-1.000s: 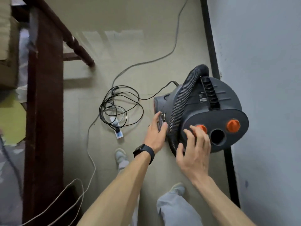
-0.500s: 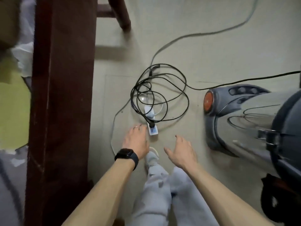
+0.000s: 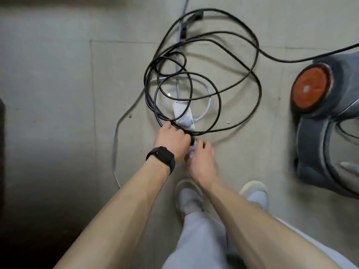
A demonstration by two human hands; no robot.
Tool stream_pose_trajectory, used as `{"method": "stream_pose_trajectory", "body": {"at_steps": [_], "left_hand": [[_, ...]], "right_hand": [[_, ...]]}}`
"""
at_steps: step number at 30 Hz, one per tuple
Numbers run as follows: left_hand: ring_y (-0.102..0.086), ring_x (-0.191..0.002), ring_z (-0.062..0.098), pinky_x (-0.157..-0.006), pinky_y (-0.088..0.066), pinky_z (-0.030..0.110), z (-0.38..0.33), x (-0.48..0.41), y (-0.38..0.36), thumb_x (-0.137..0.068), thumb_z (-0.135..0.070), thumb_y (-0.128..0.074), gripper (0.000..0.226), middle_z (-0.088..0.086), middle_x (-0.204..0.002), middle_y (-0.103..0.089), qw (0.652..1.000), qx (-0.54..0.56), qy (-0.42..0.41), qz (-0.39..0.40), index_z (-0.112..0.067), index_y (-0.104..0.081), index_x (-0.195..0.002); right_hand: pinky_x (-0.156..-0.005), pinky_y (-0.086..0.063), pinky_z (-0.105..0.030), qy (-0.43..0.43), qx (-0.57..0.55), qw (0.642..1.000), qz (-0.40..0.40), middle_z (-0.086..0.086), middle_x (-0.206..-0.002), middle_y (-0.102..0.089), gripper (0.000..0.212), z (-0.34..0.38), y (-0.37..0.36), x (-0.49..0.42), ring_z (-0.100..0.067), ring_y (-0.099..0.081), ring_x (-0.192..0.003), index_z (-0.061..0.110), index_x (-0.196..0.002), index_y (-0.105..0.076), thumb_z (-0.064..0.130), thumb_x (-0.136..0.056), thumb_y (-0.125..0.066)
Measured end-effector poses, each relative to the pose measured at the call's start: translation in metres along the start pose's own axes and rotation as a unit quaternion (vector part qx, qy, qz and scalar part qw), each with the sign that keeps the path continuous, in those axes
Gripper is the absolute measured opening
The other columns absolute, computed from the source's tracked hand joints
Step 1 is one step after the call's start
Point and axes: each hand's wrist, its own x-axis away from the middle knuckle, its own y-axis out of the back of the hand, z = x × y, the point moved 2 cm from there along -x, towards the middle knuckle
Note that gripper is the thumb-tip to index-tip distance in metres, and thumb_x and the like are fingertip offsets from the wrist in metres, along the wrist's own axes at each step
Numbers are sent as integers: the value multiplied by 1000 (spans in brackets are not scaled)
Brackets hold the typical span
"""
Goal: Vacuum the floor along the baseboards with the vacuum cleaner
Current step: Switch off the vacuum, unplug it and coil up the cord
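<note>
The grey vacuum cleaner (image 3: 328,144) with an orange wheel (image 3: 310,88) lies on the floor at the right edge, partly out of frame. Its black power cord (image 3: 219,98) lies in loose loops in the middle of the floor. A white power strip (image 3: 181,111) lies under the loops. My left hand (image 3: 172,140), with a black watch on the wrist, grips the black plug (image 3: 193,140) at the near end of the strip. My right hand (image 3: 202,158) holds the strip's near end from the other side, fingers curled over it. Both hands hide the socket.
A thin pale cable (image 3: 116,144) runs along the floor left of my hands. Another grey cable with a black plug (image 3: 182,33) leads away at the top. My feet in pale shoes (image 3: 189,199) stand just below the hands. Dark furniture (image 3: 2,144) edges the left side.
I have bent closer to the floor. Both hands moved forward from open above the floor onto the plug and the near end of the power strip. The vacuum cleaner has slid toward the right edge of view.
</note>
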Motion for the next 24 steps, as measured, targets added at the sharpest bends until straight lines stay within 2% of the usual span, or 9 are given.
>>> {"method": "stream_pose_trajectory", "body": {"at_steps": [4,8,11,13,15,17,18,22,24], "left_hand": [[-63,-102,25,-68,-33,29,6,11,22,-100,-42,-40,29,0,-106,-69,992,117,47,8,-27,-65,-107],[-55,-76,30,-57,-30,34,11,45,65,-99,-55,-38,49,0,-68,-58,949,298,102,-19,-23,-50,-65],[-46,-59,20,-53,-35,32,13,71,122,-98,-59,-38,60,-4,-51,-43,887,427,165,-54,-16,-44,-58],[-34,-48,14,-47,-28,28,12,92,170,-96,-62,-39,61,-8,-47,-34,800,555,220,-68,-17,-33,-56],[-26,-42,13,-43,-22,25,-2,113,229,-93,-65,-39,58,-6,-48,-30,659,716,220,-71,-20,-34,-56],[-17,-36,7,-38,-11,19,-18,145,304,-99,-56,-41,53,-8,-47,-22,496,847,187,-45,-23,-36,-59],[-14,-35,5,-38,-7,18,-24,163,342,-100,-53,-40,50,-9,-47,-19,456,876,155,-32,-23,-37,-60],[-14,-33,5,-40,-4,21,-38,250,517,-103,-47,-35,44,-10,-41,-21,453,891,33,-20,-22,-49,-70],[-15,-33,5,-38,-6,21,-50,307,607,-105,-42,-33,40,-9,-41,-23,475,879,-17,-34,-19,-52,-78]], "right_hand": [[-89,-44,-48,-2,-41,999,-16,-16,-133,-48,46,3,-5,8,-43,-56,-113,9,-140,-47,25,-98,-58],[-95,-49,-46,-64,-111,991,31,-14,-135,-50,56,12,8,11,-40,-58,-116,16,-146,-47,38,-96,-60],[-101,-48,-42,-79,-87,983,142,-9,-136,-58,82,15,33,22,-34,-57,-122,22,-141,-49,67,-74,-66],[-110,-41,-42,-39,-96,983,149,-9,-150,-48,99,31,73,50,-33,-46,-137,24,-154,-39,59,-68,-76],[-113,-38,-37,52,-153,977,136,-7,-159,-32,106,61,145,97,-27,-33,-144,35,-155,-37,38,-58,-81],[-95,-43,-20,113,-208,958,161,1,-142,-45,70,89,218,155,-14,-41,-127,50,-113,-61,20,-54,-81],[-84,-40,-12,136,-220,948,184,5,-127,-54,56,99,255,188,-7,-47,-114,51,-92,-65,10,-58,-80],[-90,-46,-25,151,-246,948,131,-5,-126,-71,9,99,386,309,-7,-60,-117,20,-84,-74,13,-88,-70],[-94,-46,-32,117,-237,963,60,-7,-116,-75,18,90,457,363,-21,-65,-112,23,-87,-66,31,-101,-60]]}}
